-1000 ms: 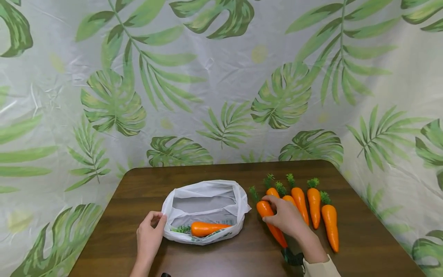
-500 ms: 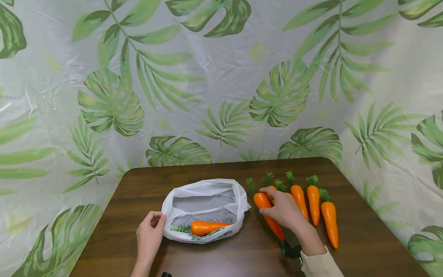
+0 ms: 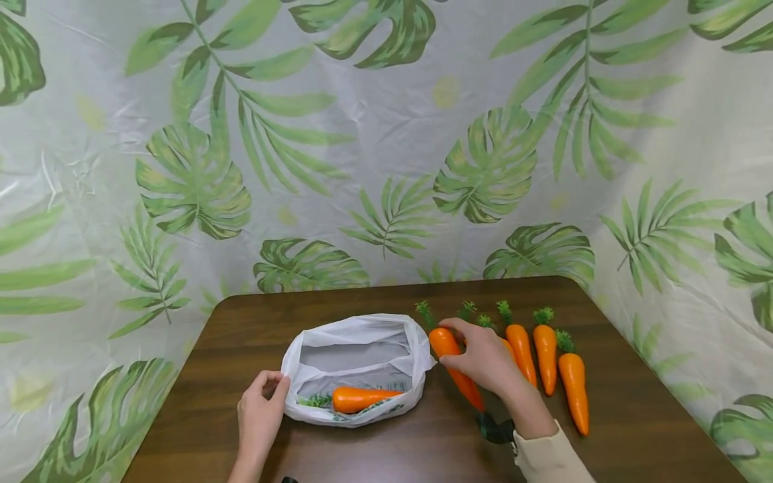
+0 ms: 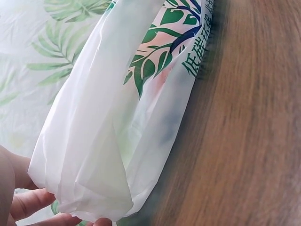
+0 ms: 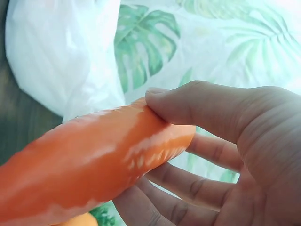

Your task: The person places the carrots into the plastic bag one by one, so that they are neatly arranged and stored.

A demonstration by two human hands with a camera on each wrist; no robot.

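Note:
My right hand [image 3: 483, 355] grips a carrot [image 3: 445, 343] near its thick top, thumb on one side and fingers on the other. Its leafy end points away from me and its tip slants down toward the right wrist. In the right wrist view the held carrot [image 5: 103, 155] crosses the lower left. A white plastic bag [image 3: 356, 322] lies with its mouth open in the middle of the table, and one carrot [image 3: 362, 399] lies inside. My left hand [image 3: 261, 409] pinches the bag's left edge; in the left wrist view its fingers [image 4: 30, 205] hold the bag's corner [image 4: 89, 188].
Several more carrots with green tops, such as the rightmost carrot [image 3: 575, 392], lie in a loose group right of my right hand. They rest on a dark wooden table [image 3: 374, 456]. A leaf-patterned sheet [image 3: 386, 147] hangs behind the table.
My right hand has moved left with the carrot, toward the bag and away from the other carrots. The left hand and the bag have stayed in place.

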